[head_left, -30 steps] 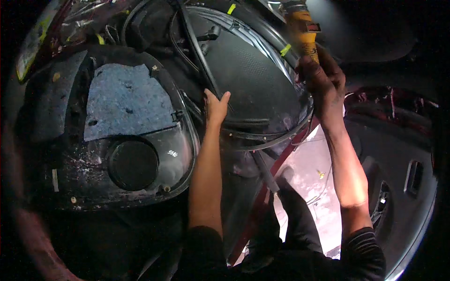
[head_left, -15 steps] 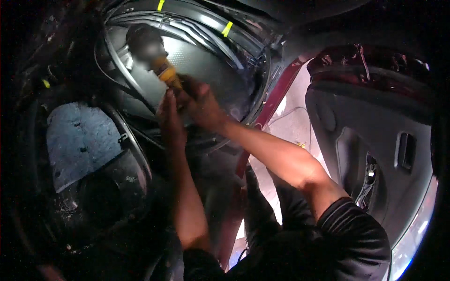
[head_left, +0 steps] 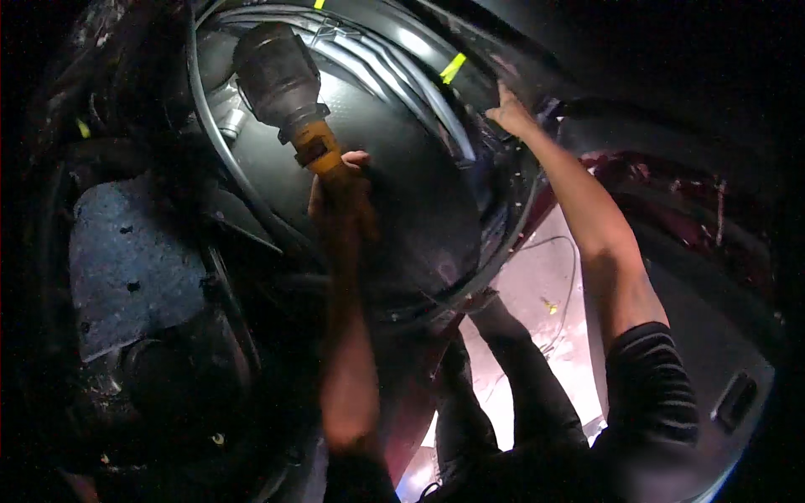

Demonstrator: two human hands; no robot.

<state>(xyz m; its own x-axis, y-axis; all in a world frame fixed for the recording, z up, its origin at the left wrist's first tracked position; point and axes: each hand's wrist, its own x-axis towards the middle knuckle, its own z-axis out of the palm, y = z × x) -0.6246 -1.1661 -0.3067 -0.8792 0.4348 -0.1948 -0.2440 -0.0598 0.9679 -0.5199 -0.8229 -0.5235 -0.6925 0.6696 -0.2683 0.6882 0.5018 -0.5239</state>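
Note:
My left hand (head_left: pixel 345 197) is wrapped round the handle of a tool with a yellow body section (head_left: pixel 319 149) and a bulky dark head (head_left: pixel 277 74); it looks like a power tool, but I cannot tell its exact kind. The head points up and away, over a dark smooth panel (head_left: pixel 402 201) inside a vehicle. Farther right, my right hand (head_left: pixel 513 116) holds nothing, its index finger stretched out at the dark trim beside a bundle of grey cables (head_left: pixel 394 71). Whether the fingertip touches the trim is unclear.
Yellow tape (head_left: pixel 453 69) marks the cable bundle. To the left lies a bluish-grey speckled sheet (head_left: pixel 134 264) in a dark housing. A dark red door sill (head_left: pixel 411 419) runs below. At the right hangs an opened vehicle door (head_left: pixel 696 335). A thin cable (head_left: pixel 574 268) lies on the bright floor.
My right hand has left the tool and reached right to the trim. My left hand keeps the tool. The whole view has shifted somewhat.

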